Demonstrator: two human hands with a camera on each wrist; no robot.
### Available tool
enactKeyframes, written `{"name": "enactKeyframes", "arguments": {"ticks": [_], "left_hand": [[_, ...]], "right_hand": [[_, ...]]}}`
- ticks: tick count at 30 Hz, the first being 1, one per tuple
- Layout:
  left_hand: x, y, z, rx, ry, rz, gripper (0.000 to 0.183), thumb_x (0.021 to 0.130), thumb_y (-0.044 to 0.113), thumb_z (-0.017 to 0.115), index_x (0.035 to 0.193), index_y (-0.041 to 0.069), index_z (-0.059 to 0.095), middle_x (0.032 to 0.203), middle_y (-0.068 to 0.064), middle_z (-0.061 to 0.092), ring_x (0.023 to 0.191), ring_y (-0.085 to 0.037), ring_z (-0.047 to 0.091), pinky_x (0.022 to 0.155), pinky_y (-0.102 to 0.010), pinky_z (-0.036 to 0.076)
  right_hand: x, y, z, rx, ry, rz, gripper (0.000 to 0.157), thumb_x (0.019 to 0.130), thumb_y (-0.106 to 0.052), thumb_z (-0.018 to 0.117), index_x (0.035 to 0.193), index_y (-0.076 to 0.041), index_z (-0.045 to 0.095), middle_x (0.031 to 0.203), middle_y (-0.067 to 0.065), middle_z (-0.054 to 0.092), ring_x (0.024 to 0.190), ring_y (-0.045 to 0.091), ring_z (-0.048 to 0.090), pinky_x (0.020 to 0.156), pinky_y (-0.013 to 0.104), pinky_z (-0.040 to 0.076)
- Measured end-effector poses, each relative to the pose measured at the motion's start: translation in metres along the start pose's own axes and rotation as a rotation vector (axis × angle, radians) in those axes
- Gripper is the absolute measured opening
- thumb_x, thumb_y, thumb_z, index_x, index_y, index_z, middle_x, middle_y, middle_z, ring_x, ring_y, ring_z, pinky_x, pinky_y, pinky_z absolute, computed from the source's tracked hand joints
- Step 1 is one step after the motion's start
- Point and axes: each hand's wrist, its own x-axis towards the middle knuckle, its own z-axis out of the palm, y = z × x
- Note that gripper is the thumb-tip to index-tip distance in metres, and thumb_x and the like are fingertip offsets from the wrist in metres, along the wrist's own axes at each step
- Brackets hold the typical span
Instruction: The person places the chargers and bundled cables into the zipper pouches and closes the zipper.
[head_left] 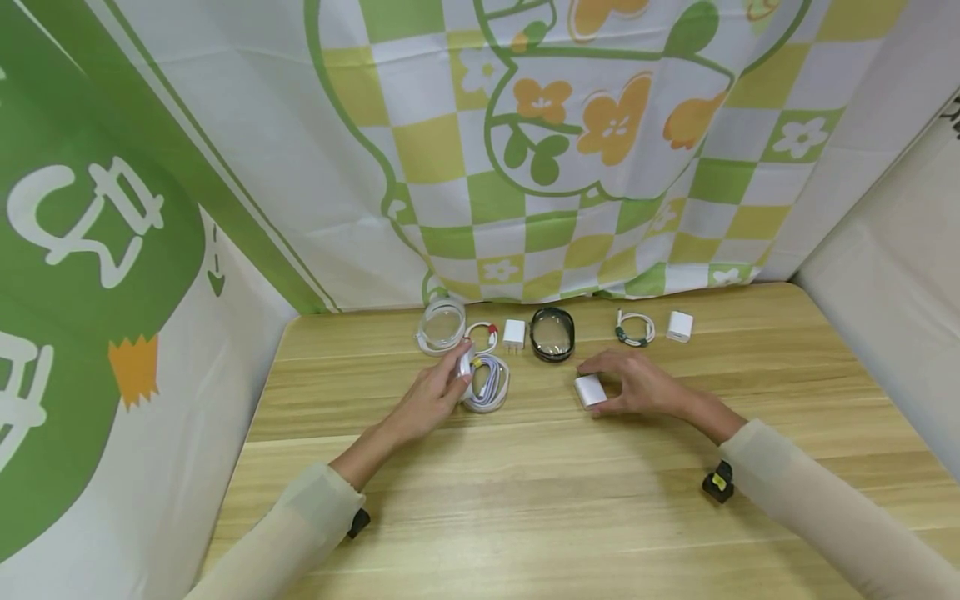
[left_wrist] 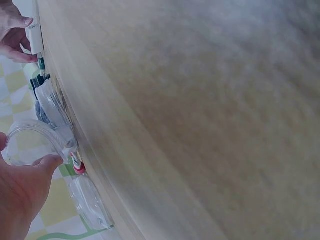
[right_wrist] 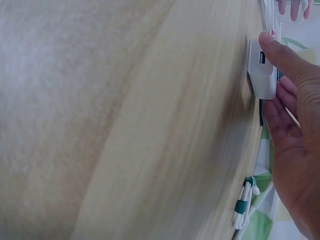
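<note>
My left hand (head_left: 431, 396) pinches a coiled pale cable (left_wrist: 52, 134) between thumb and fingers, and the coil stands on edge in the left wrist view. Right beside it on the table lies a lavender-white cable coil (head_left: 492, 392) with a yellow tie. With thumb and fingertips, my right hand (head_left: 641, 385) grips a white charger (head_left: 591, 391) by its opposite sides. A USB port shows on that charger's end in the right wrist view. In the head view, the fingers partly hide the cable in my left hand.
Along the wooden table's (head_left: 480, 492) back lie a clear-white coil (head_left: 424, 341), a red-tied white cable (head_left: 492, 330), a pronged white charger (head_left: 514, 332), a black cable coil (head_left: 553, 357), a green-tied white cable (head_left: 637, 341) and another white charger (head_left: 680, 325). A patterned curtain (head_left: 525, 233) hangs behind.
</note>
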Motion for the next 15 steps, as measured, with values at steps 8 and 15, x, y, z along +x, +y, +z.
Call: {"name": "enactKeyframes", "arguments": {"ticks": [8, 15], "left_hand": [[-0.0001, -0.0019, 0.0012, 0.011, 0.009, 0.010, 0.059, 0.109, 0.011, 0.056, 0.162, -0.001, 0.035, 0.169, -0.019, 0.034, 0.151, -0.036, 0.042, 0.125, -0.048, 0.034], [-0.0007, -0.0023, 0.0008, 0.001, 0.010, 0.014, 0.059, 0.108, 0.010, 0.056, 0.162, -0.003, 0.035, 0.169, -0.021, 0.035, 0.150, -0.037, 0.043, 0.124, -0.049, 0.034]], "right_hand": [[-0.0018, 0.0023, 0.0047, 0.010, 0.001, 0.031, 0.061, 0.073, -0.026, 0.100, 0.124, -0.004, 0.076, 0.124, 0.010, 0.076, 0.113, 0.030, 0.071, 0.093, 0.048, 0.061], [-0.0026, 0.0030, 0.0079, 0.038, -0.012, 0.067, 0.058, 0.076, -0.025, 0.098, 0.126, -0.005, 0.076, 0.127, 0.011, 0.075, 0.115, 0.031, 0.071, 0.090, 0.046, 0.062]]}}
